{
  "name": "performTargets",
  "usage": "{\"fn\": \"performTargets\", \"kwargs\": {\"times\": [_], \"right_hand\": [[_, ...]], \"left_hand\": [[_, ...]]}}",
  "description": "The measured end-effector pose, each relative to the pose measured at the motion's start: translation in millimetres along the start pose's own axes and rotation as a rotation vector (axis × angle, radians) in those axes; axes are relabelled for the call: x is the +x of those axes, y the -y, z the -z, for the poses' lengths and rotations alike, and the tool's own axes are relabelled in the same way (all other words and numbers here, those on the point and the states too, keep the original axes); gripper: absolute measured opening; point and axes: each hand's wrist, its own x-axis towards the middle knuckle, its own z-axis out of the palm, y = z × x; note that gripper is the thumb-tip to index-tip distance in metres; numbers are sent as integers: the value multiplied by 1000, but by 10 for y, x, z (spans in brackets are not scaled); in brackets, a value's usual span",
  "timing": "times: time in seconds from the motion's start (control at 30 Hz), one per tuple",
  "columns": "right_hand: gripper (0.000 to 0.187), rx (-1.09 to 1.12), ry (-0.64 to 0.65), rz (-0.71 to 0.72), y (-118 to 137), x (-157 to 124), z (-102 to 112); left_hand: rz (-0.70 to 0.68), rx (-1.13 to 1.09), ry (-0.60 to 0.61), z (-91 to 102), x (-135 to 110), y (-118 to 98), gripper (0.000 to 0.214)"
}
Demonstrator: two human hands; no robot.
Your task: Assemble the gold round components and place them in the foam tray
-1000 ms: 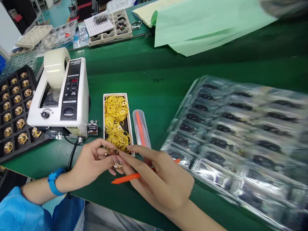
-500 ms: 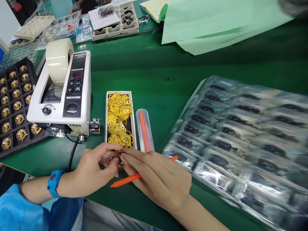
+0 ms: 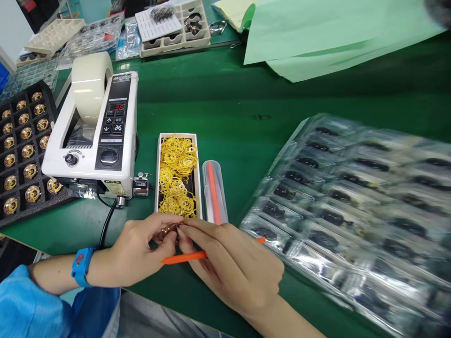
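Green counter (image 3: 225,112) lies under everything. Beyond the left hand (image 3: 141,251) sit a black tray (image 3: 38,212) and a tape dispenser (image 3: 89,162). That hand, fingers curled, pinches a small coppery piece (image 3: 171,228); the right hand (image 3: 236,267), back upward, meets it with bent fingertips and clasps an orange stick (image 3: 185,257). Probably fine fingertip adjustment; the next move calls for a steady left pinch.

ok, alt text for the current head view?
Left hand and right hand hold a small coppery part over a green bench; the right also holds an orange stick. Beyond: a box of yellow rings, a tape dispenser left, plastic packs right.
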Motion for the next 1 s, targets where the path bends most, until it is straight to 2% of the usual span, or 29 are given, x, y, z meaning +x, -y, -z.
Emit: {"fn": "performTargets", "kwargs": {"times": [0.07,0.17,0.27,0.33,0.4,0.5,0.67,0.73,0.83,1.0], "right_hand": [[9,16,-15,-33,22,-11,0],[9,123,17,-124,31,-11,31],[4,349,49,-338,-2,10,97],[6,480,82,-498,-43,37,142],[12,593,175,-594,-82,72,170],[14,779,308,-576,-107,118,175],[18,909,298,-470,-91,137,154],[18,915,346,-457,-86,132,155],[19,859,420,-456,-62,113,149],[26,768,409,-520,38,46,72]], "left_hand": [[57,-61,-5,-3,10,-4,24],[230,-292,-18,4,61,-15,21],[392,-546,-7,35,141,-38,24],[441,-611,-6,61,185,-58,28],[481,-623,5,84,211,-73,26],[545,-637,50,105,216,-77,21],[579,-669,153,115,203,-57,19],[595,-669,186,114,201,-51,18],[589,-636,173,107,204,-46,17],[533,-542,107,86,215,-46,14]]}}
